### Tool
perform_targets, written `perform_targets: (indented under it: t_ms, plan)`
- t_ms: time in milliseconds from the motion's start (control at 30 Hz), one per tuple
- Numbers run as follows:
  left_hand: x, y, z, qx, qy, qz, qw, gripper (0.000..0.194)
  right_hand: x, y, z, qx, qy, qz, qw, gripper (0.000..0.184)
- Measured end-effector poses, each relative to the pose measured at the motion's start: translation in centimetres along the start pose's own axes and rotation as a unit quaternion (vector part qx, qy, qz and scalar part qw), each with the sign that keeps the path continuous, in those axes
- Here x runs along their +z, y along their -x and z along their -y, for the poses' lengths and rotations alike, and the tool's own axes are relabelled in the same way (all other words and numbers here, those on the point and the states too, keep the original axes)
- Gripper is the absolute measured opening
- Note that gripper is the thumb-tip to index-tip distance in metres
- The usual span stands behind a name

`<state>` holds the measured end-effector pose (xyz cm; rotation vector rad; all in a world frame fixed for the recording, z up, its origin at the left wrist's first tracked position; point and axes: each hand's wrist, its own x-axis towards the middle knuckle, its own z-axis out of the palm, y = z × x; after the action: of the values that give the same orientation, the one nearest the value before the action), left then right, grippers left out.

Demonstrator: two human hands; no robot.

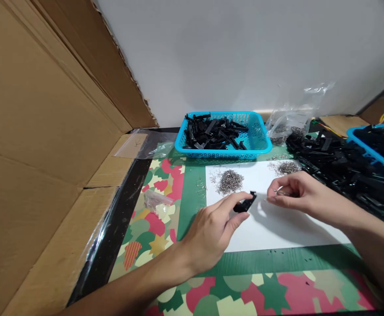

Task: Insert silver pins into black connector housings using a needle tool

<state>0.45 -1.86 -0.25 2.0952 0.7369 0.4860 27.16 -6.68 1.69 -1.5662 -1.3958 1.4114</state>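
Observation:
My left hand point(211, 226) grips a small black plastic part point(245, 204) between thumb and fingers, above a white sheet of paper point(261, 237). To its right, my right hand point(292, 193) is closed in a pinch, with small silvery metal pieces point(282, 193) showing between thumb and fingers; their exact kind is too small to tell. The two hands are apart. Just beyond my left hand lies a pile of tiny metal pieces point(230, 181) on the paper. A second metal pile point(287, 168) sits behind my right hand.
A blue basket point(261, 151) with black plastic parts stands at the back. More black parts point(337, 162) are heaped at the right, beside another blue basket point(373, 153). Clear plastic bags point(159, 199) lie at the left. Cardboard point(47, 109) walls the left side.

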Motion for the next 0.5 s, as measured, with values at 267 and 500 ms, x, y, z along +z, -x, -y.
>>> perform_targets:
  t_ms: [267, 500]
  plan:
    - [0.7, 0.0, 0.8, 0.059, -0.055, 0.027, 0.996, 0.032, -0.3, -0.5, -0.7, 0.013, 0.104, 0.008, 0.994, 0.026]
    - [1.0, 0.1, 0.7, 0.124, -0.121, 0.056, 0.983, 0.029, 1.0, -0.4, -0.9, -0.008, 0.219, -0.009, 0.976, 0.020]
